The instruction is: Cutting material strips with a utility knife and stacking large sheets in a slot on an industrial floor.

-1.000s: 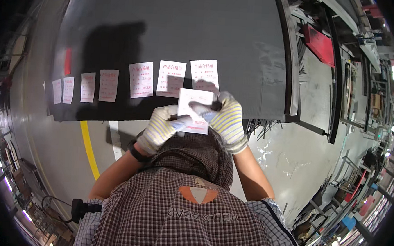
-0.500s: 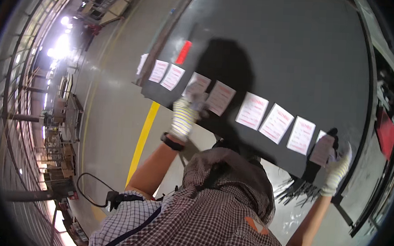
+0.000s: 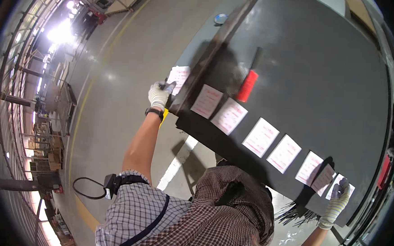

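My left hand, in a striped work glove with grey fingertips, is at the lower corner of a small stack of white paper labels beyond the dark bar on the left. Its fingers are bent around that corner. My right hand, gloved alike, lies over the rightmost label with its fingers stretched out. Between the hands, several white labels with red print make a slanting row along the near edge of a dark panel. Among them are a leftmost label and a middle label.
A red-handled tool with a dark blade lies on the panel. The dark bar runs along its left side, with a blue-and-white round object beyond. Dark thin strips stick out below the near edge. Shelving stands far left.
My left hand has gone left from the row to the label stack past the bar. My right hand has moved onto the rightmost label. The view has shifted.
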### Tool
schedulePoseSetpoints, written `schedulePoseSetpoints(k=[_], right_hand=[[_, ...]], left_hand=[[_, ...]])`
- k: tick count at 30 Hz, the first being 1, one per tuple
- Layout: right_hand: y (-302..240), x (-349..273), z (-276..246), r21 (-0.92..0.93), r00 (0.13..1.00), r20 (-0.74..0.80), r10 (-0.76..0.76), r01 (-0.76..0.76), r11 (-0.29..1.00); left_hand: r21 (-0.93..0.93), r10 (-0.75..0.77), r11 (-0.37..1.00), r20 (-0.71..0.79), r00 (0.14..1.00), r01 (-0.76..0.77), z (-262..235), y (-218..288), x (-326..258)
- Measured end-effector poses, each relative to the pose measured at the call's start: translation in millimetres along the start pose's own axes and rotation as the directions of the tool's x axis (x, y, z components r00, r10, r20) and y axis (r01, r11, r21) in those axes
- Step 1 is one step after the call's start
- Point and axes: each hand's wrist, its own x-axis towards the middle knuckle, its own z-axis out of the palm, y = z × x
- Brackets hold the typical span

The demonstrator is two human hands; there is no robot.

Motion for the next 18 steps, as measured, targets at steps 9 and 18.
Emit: schedulePoseSetpoints(k=[9,18], right_hand=[[-95,-38,91,-0.228,0.973,0.185,-0.14,0.181,0.957],[-110,-72,107,-0.24,0.987,0.156,-0.038,0.075,0.968]], left_hand=[[0.179,0.003,0.982,0.311,0.95,-0.062,25,-13,79],[-0.123,-0.053,0.972,0.717,0.695,0.202,17,-37,106]])
